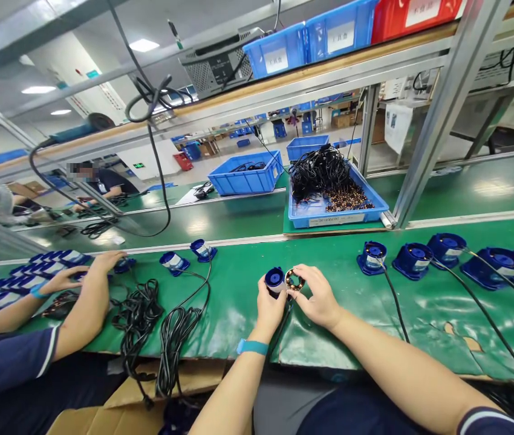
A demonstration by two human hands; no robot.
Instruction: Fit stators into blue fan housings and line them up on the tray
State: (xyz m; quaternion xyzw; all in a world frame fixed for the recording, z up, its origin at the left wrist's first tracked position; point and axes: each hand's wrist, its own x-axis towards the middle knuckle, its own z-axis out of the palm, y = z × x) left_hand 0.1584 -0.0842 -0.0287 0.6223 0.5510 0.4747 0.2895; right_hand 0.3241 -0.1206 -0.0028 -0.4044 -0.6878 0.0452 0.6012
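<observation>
My left hand [270, 308], with a teal band at the wrist, is closed around a small round dark-blue housing [274, 277] whose open end faces up. Close beside it, my right hand [318, 296] pinches a ring with copper-coloured lumps [294, 280] between thumb and fingers. The ring and the housing are next to each other just above the green mat; whether they touch I cannot tell. A black cable [280, 329] runs down from between my hands toward the table edge.
Blue housings with cables [372, 258] stand along the right; another blue housing [174, 263] and coiled black cables [178, 338] lie left. A co-worker's hands [98, 269] work at far left beside rows of housings [34, 272]. Behind is a blue tray [338, 220] of cables and copper-coloured parts.
</observation>
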